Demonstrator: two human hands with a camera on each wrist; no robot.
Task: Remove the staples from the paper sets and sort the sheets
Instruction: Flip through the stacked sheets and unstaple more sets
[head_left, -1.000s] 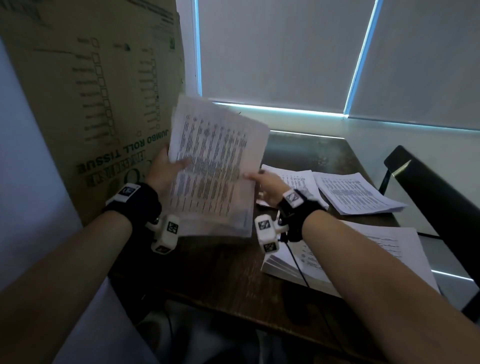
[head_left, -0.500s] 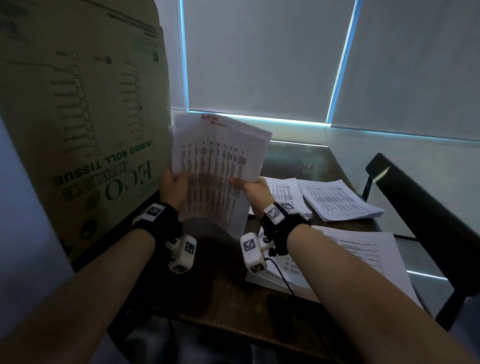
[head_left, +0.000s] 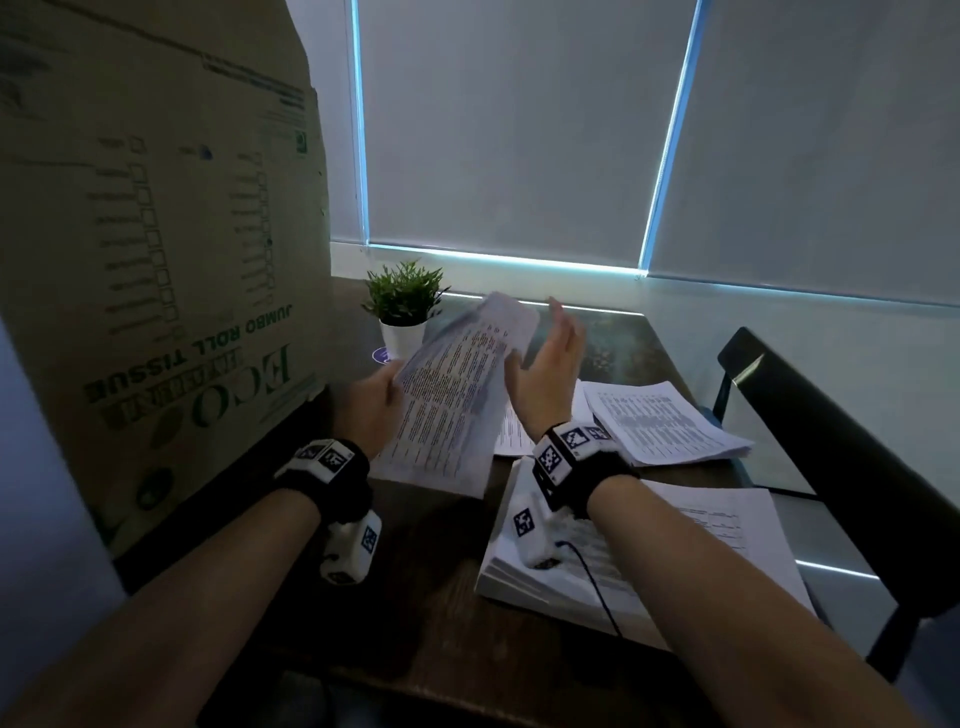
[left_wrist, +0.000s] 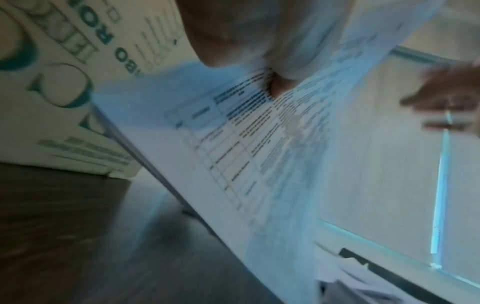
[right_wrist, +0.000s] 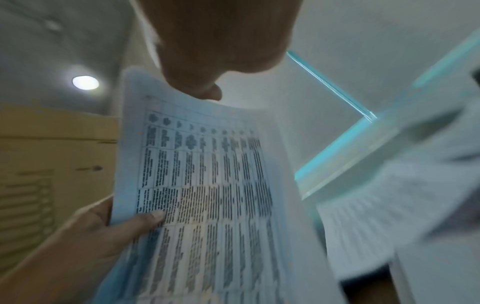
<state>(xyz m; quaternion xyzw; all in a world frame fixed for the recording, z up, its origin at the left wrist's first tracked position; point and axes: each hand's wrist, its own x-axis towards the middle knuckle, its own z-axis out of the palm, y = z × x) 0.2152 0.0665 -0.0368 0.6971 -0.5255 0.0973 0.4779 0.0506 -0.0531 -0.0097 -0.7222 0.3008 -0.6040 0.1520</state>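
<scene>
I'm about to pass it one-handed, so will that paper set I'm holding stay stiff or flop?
Probably flop: the paper set already curves while the left hand grips one edge. Likely light. The right hand is open beside it.

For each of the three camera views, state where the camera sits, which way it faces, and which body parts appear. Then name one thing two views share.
Head: faces forward and down; left hand, right hand, both forearms.
Left wrist: faces along the palm at the white printed paper set; distant right hand.
Right wrist: faces up along the hand; left thumb pinching the sheets.
Shared: the brown cardboard box.
</scene>
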